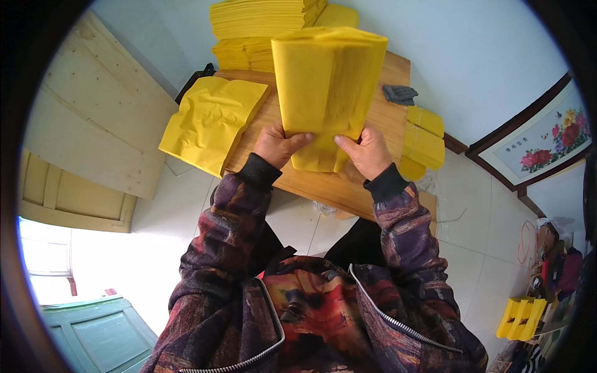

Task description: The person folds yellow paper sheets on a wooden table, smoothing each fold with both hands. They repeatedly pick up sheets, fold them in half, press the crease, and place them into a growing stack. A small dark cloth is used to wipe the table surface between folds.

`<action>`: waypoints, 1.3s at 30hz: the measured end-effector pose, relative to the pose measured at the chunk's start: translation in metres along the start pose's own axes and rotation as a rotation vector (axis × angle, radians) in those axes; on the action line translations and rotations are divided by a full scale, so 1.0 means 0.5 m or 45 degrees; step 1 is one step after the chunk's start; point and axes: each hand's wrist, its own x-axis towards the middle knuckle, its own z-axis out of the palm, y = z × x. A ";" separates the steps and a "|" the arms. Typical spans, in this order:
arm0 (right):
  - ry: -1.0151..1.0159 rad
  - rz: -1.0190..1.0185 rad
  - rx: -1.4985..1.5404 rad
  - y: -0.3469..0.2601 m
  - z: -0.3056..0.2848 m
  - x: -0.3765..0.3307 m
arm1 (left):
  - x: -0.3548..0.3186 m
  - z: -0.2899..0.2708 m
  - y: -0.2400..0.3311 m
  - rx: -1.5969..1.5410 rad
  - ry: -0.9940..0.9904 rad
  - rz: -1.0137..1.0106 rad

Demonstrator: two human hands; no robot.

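Hands of 1 person, seen from above through a fisheye lens, gripping a thick sheaf of yellow paper [326,87] folded into a rounded bundle and held upright above a wooden table [336,186]. Left hand [278,144] closed on the lower left edge of the bundle, thumb laid across its front. Right hand [368,151] closed on the lower right edge, thumb pointing inward toward the other thumb, the 2 thumbs near each other but apart. Both forearms in dark patterned sleeves with black cuffs, rising from the bottom of the view, above a zipped patterned jacket [323,317]. On the table to the left, a crumpled stack of yellow sheets [208,121] hanging partly over the table's left edge. Behind the bundle, toward the wall, 2 tall flat stacks of yellow paper [255,18], 1 above the other in the view. On the table's far right corner, a small grey cloth [399,94]. Just beyond the right edge of the table, several smaller folded yellow bundles [424,143] piled together. Pale tiled floor [479,248] below the table. Framed flower picture [547,140] leaning at the right. Light plywood panel [93,124] at the left, a teal door [99,336] at the lower left, a yellow plastic stool [521,318] at the lower right.
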 end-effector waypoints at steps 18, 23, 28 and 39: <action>-1.003 0.212 -0.823 0.089 -0.064 0.145 | -0.094 0.120 -0.148 -0.837 0.406 -0.979; -1.039 0.211 -1.053 0.139 -0.045 0.149 | -0.137 0.144 -0.153 -0.742 0.165 -1.314; -0.320 -0.156 -1.408 0.104 -0.004 0.081 | -0.125 0.092 -0.097 -0.117 -0.256 -0.617; -0.001 -0.052 -1.187 0.108 0.128 -0.080 | -0.060 -0.053 -0.148 1.936 -0.010 -0.187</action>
